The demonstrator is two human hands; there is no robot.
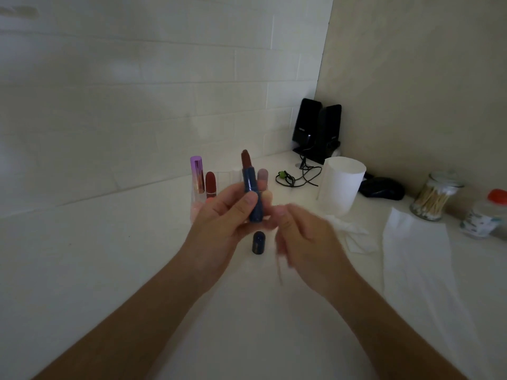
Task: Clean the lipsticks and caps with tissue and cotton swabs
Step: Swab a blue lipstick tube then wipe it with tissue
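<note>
My left hand (223, 215) holds a dark blue lipstick (251, 190) upright, its brown-red bullet extended at the top. The blue cap (258, 243) lies on the white counter just below it. My right hand (304, 237) is blurred beside the lipstick and pinches a thin cotton swab (279, 267) that points down. Behind my left hand stand a purple capped lipstick (197, 174), an open red lipstick (210, 182) and a pale mauve lipstick (262, 175), partly hidden.
A tissue roll (341, 185) stands at the right, with crumpled tissue (354, 231) and a flat tissue sheet (417, 242) near it. A glass jar of cotton swabs (434, 197) and a red-lidded jar (484, 218) sit far right. Black speakers (315, 130), cables and a dark mouse (382, 187) fill the corner.
</note>
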